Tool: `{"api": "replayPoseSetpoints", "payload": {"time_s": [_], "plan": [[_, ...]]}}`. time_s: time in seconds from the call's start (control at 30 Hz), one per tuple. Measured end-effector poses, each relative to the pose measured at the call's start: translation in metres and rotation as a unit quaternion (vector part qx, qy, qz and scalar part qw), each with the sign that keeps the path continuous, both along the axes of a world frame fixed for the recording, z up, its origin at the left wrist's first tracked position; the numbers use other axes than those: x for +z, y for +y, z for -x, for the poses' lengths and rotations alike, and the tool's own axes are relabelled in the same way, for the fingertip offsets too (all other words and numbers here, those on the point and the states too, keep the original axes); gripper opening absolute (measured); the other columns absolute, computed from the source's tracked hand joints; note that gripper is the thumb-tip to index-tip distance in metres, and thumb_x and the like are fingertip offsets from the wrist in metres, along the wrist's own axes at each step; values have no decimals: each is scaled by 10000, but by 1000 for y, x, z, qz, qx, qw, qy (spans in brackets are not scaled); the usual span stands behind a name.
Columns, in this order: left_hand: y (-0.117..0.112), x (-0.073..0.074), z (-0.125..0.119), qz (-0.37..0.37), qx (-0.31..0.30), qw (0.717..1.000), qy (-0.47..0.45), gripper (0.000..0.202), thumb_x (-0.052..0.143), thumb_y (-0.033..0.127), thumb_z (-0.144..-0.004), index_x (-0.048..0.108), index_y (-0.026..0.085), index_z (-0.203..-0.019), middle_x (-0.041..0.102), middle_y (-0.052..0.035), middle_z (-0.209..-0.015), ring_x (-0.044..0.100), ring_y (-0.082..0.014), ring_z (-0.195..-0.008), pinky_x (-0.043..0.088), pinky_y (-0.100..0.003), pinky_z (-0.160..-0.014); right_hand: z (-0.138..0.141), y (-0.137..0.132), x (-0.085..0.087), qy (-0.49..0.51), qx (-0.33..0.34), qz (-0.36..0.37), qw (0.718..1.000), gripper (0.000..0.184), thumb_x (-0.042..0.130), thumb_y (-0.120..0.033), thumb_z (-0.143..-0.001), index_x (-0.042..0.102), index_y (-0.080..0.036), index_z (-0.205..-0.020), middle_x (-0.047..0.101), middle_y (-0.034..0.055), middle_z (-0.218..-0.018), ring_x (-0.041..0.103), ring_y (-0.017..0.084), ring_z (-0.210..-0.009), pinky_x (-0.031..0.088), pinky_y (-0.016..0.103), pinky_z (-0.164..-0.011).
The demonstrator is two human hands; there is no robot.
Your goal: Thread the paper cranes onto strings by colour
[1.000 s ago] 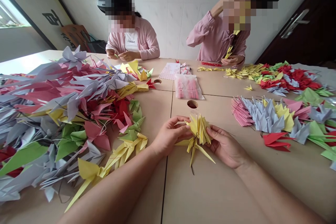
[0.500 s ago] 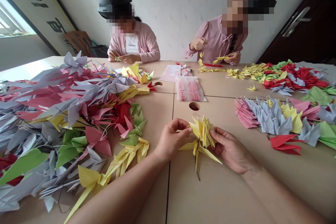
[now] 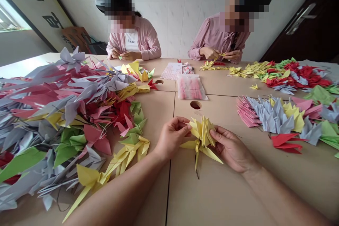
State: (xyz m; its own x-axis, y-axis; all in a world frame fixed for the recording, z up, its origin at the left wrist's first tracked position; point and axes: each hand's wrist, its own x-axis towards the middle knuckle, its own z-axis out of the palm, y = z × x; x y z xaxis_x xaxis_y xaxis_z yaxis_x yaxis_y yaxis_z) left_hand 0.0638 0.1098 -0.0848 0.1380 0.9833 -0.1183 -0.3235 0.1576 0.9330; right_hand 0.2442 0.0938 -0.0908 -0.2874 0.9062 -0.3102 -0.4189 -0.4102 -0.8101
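Observation:
A bunch of folded yellow paper cranes [image 3: 203, 132] is in front of me, packed close together above the table. My right hand [image 3: 230, 147] grips its right side, the thumb on the outer folds. At its left edge, my left hand [image 3: 173, 137] has thumb and index finger pinched together; what lies between the tips is too small to make out. Beneath the bunch hangs another yellow crane [image 3: 209, 154] with long points spread to both sides. A thin dark thread end [image 3: 197, 173] dangles below it.
A big heap of strung paper cranes [image 3: 66, 102] fills the left. At right lie a row of grey cranes [image 3: 275, 114] and a red crane [image 3: 287, 142]. A plastic packet [image 3: 191, 87] sits beyond a table hole [image 3: 196, 105]. Two people work opposite, one handling yellow cranes [image 3: 221, 56].
My left fingertips have shifted slightly left off the bunch's edge; my right hand keeps its grip. Across the table, the right-hand person's raised hand has come down to the yellow cranes.

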Motion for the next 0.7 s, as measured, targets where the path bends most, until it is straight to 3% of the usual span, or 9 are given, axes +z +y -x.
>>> {"api": "replayPoseSetpoints", "payload": {"time_s": [0.17,0.37,0.47,0.7], "plan": [[-4,4,0,-8,-23,1000,-20,405,743,362,-686,541,167,-977,556,46,-643,562,-88,-608,486,-247,-669,0,0,1,-9,-12,-6,1000,154,733,-301,-744,654,-209,-839,661,-8,-749,600,120,-689,496,241,-672],[-7,-1,-1,-4,-85,996,6,598,766,351,-673,472,194,-1169,563,-24,-922,594,-139,-831,478,-303,-790,3,-3,4,-38,-15,-36,999,205,746,-344,-724,650,-215,-851,652,-8,-749,591,132,-689,479,262,-664],[-6,-4,-3,21,-97,994,-35,546,756,355,-686,486,196,-1133,580,-48,-985,601,-139,-810,484,-303,-754,5,-5,2,-66,-14,-58,996,212,744,-363,-724,653,-212,-841,629,-11,-716,563,130,-664,461,261,-634],[-4,0,-2,81,-113,976,-166,363,772,189,-658,546,158,-940,628,-18,-825,610,-114,-681,486,-265,-686,1,-4,0,-52,6,-54,997,158,725,-338,-750,658,-214,-822,618,-14,-742,533,109,-673,444,228,-628]]}}
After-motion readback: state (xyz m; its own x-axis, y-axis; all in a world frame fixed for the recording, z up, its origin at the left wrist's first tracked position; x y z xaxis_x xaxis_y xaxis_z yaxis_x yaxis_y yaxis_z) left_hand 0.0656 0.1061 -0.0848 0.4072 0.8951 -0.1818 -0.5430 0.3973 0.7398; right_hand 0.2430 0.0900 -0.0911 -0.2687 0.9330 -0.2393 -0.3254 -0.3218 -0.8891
